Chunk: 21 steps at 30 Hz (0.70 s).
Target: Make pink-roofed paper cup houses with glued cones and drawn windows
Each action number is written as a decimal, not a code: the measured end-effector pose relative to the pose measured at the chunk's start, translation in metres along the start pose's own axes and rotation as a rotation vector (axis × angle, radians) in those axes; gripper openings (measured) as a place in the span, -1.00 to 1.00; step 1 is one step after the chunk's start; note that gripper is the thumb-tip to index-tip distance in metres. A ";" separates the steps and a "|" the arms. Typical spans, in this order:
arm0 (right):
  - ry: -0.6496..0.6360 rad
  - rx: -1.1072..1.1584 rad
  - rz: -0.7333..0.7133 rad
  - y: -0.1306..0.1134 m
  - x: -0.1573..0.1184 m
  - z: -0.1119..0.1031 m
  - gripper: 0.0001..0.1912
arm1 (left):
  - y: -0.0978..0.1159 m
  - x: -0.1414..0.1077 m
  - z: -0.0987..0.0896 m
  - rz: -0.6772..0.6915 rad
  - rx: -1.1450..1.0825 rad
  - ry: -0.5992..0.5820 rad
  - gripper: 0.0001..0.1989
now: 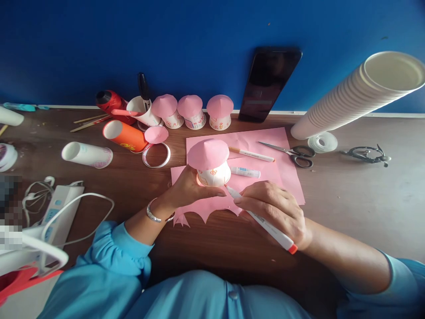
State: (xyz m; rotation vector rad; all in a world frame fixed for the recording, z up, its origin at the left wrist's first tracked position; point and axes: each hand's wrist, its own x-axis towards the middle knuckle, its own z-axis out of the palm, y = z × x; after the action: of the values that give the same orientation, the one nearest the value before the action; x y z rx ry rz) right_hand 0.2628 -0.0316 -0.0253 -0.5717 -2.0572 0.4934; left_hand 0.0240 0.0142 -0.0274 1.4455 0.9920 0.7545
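My left hand [191, 188] is wrapped round the lower part of a white paper cup [217, 174] with orange drawings on its side. A pink paper cone [209, 153] tops the cup like a roof. In my right hand [274, 208] is a white marker [270, 229] with an orange-red end, its tip at the cup's lower right side. Beneath them lie pink paper sheets [292, 177], one with a scalloped cut edge. A second marker [254, 154] and a white glue stick [247, 172] rest on the paper.
Three finished-looking cone-topped cups [220, 113] line the back by the blue wall. Scissors [292, 153], a tape roll [322, 142], a tall cup stack [352, 102] and a leaning phone [268, 84] are right. Leftward are an orange cup [124, 136], a paper ring [156, 155] and a power strip [59, 212].
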 end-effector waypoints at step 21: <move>-0.029 -0.030 0.013 0.001 -0.002 0.000 -0.57 | -0.003 0.002 0.003 -0.001 -0.078 -0.075 -0.57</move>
State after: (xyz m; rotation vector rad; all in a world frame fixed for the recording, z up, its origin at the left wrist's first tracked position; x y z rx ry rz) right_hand 0.2637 -0.0320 -0.0270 -0.5992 -2.0930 0.4811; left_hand 0.0266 0.0147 -0.0312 1.3963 0.8962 0.7251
